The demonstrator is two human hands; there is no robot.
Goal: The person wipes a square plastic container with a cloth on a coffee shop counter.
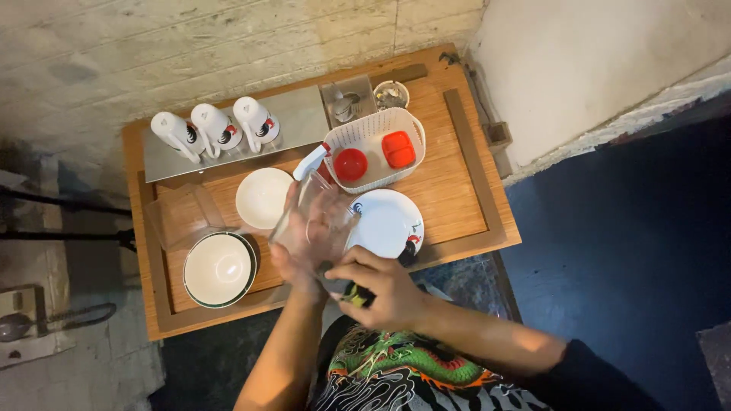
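Note:
My left hand (298, 259) grips a clear, see-through cup (314, 209) from below, tilted over the wooden tray table (457, 190); the fingers show through its wall. My right hand (387, 288) is closed on a dark sponge with a yellow-green side (349, 292), pressed against the base of the cup next to my left wrist. Both hands hover over the tray's front edge, between a green-rimmed bowl (219, 268) and a white plate with a painted rooster (387, 222).
Three white mugs (215, 128) lie on a metal sheet at the back left. A white basket (375, 125) holds two red lids. A small white plate (263, 196), a clear square container (179, 217) and a spray nozzle (311, 161) sit mid-tray. A spoon (15, 326) lies far left.

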